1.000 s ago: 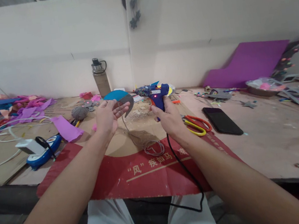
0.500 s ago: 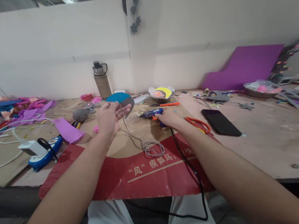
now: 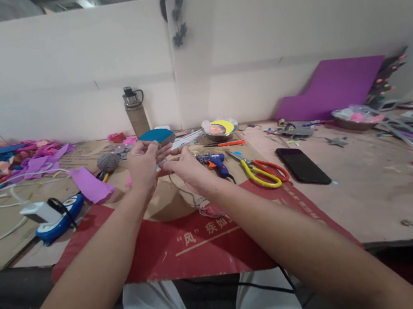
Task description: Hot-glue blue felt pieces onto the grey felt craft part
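My left hand (image 3: 145, 165) pinches a felt piece (image 3: 157, 135), blue on its upper face with a grey side, and holds it above the cardboard. Close by on its right, my right hand (image 3: 185, 166) has its fingertips drawn together where a grey cord (image 3: 184, 192) comes down from the piece; the exact grip is partly hidden. The cord runs to a loose coil on the red printed part of the cardboard. Beyond my right hand, a blue hot glue gun (image 3: 215, 162) lies on the work surface, touched by neither hand.
Scissors (image 3: 260, 172) with yellow and red handles lie right of the glue gun, beside a black phone (image 3: 302, 166). A bottle (image 3: 136, 114) stands at the back. Grey yarn (image 3: 108, 162), a blue power strip (image 3: 61, 219) and felt scraps (image 3: 35, 159) are on the left.
My right hand has let go of the glue gun, leaving it on the table, and has moved left to the cord beside my left hand. The felt piece has tilted flatter.
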`<state>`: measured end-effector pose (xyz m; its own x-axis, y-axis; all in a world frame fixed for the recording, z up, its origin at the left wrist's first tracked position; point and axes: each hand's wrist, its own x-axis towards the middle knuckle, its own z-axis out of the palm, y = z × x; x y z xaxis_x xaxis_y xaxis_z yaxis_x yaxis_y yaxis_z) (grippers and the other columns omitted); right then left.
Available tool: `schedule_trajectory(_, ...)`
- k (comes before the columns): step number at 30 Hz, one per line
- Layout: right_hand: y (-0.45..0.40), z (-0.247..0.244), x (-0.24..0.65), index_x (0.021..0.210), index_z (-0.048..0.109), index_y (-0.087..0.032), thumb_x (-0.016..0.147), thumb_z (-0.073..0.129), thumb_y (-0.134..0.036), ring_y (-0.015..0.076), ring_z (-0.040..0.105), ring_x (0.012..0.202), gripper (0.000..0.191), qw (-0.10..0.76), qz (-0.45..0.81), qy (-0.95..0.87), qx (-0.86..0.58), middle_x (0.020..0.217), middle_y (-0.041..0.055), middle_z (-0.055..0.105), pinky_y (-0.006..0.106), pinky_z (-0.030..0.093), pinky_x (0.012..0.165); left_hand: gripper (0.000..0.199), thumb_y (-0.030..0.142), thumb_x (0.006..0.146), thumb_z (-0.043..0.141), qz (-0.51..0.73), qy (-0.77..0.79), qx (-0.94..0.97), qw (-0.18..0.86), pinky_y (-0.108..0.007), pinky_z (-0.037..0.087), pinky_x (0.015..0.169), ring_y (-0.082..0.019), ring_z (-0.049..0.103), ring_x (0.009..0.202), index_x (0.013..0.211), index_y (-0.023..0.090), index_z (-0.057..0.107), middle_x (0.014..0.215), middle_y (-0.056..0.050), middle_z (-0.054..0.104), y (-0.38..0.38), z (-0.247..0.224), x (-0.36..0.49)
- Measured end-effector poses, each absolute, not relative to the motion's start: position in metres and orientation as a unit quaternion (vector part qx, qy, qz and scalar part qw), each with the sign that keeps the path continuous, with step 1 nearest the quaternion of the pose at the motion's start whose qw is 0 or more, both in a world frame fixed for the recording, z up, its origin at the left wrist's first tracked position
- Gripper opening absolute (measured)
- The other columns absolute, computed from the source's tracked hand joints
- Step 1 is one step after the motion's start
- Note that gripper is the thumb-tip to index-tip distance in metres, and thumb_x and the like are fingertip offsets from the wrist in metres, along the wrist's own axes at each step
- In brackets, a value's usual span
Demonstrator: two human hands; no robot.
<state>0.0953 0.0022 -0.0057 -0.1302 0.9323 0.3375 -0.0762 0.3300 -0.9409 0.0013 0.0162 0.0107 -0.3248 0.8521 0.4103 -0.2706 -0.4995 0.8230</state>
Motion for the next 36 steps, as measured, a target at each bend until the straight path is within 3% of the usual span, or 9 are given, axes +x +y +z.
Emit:
schedule_trajectory(3,0.005,0.003,0.107,0.084,0.045,-0.024,0.079,0.059,-0.025,0.013,0.055,0.061,0.015,0.527,0.478,-0.604,-0.358,0.073,-0.0024,0.055,0.03,0.048,0.058,0.015,0.019,0.073,0.065,0.74,0.335,0.432,0.391,-0.032,0.06,0.074,-0.019,0.073,0.072,0.07,0.018,0.05,0.059,0.003,0.06,0.016,0.012,0.001)
schedule_trajectory(5,0.007,0.01,0.118,0.078,0.05,-0.021,0.081,0.055,-0.023,0.0119,0.051,0.064,0.006,0.552,0.399,-0.634,-0.365,0.07,-0.0031,0.052,0.029,0.045,0.063,0.015,0.017,0.074,0.064,0.731,0.344,0.426,0.409,-0.033,0.06,0.075,-0.019,0.073,0.073,0.069,0.018,0.049,0.058,0.003,0.06,0.014,0.013,0.003)
schedule_trajectory(10,0.013,0.015,0.138,0.077,0.058,-0.018,0.083,0.057,-0.021,0.0117,0.048,0.069,0.006,0.609,0.277,-0.637,-0.383,0.071,-0.0027,0.053,0.029,0.04,0.07,0.013,0.016,0.076,0.062,0.702,0.35,0.427,0.45,-0.035,0.06,0.075,-0.02,0.074,0.076,0.073,0.018,0.049,0.068,-0.002,0.068,0.008,0.014,0.009)
schedule_trajectory(17,0.019,0.01,0.148,0.08,0.058,-0.019,0.084,0.059,-0.022,0.013,0.048,0.074,0.005,0.631,0.18,-0.643,-0.395,0.078,-0.0002,0.056,0.029,0.039,0.073,0.016,0.019,0.075,0.062,0.674,0.374,0.428,0.472,-0.032,0.061,0.068,-0.021,0.074,0.071,0.07,0.019,0.047,0.064,0.0,0.066,0.004,0.015,0.01)
schedule_trajectory(36,0.022,0.013,0.151,0.081,0.067,-0.017,0.085,0.058,-0.028,0.0139,0.053,0.076,0.014,0.635,0.232,-0.63,-0.383,0.08,0.0016,0.063,0.029,0.041,0.075,0.013,0.023,0.073,0.064,0.671,0.364,0.421,0.49,-0.027,0.059,0.064,-0.02,0.073,0.068,0.073,0.017,0.052,0.066,-0.002,0.065,0.002,0.015,0.009)
